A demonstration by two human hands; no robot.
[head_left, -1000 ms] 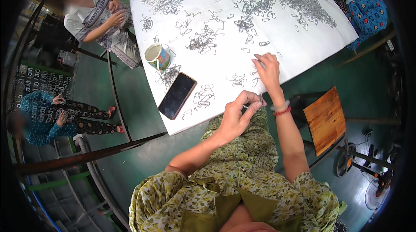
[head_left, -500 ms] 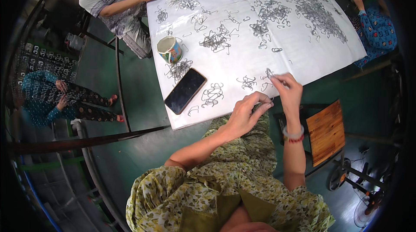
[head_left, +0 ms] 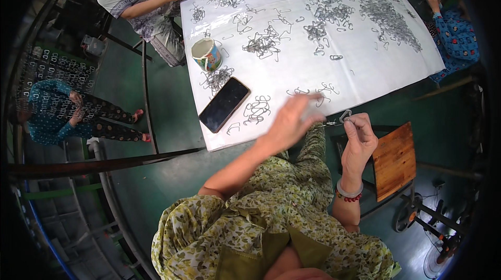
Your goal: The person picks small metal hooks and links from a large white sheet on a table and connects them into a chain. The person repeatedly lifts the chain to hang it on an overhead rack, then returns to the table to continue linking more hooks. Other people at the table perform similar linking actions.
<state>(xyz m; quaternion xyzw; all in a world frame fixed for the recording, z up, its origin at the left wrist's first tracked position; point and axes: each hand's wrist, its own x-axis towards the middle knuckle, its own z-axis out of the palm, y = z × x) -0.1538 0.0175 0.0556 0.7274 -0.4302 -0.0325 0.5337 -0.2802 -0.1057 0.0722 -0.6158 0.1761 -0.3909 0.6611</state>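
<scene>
Pinching a metal hook (head_left: 345, 116), the right hand (head_left: 359, 141) needs, I judge from here, a light, steady grip. The left hand (head_left: 288, 122) blurs by the table (head_left: 378, 68), thumb and fingers apart.

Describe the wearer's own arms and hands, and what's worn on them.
Both the left hand and right hand are ungloved. The forearms are bare below short, loose sleeves in a leafy print of greens, yellow and off-white. The right wrist wears a pale, smooth bangle and a red beaded bracelet; nothing shows on the left wrist.
</scene>
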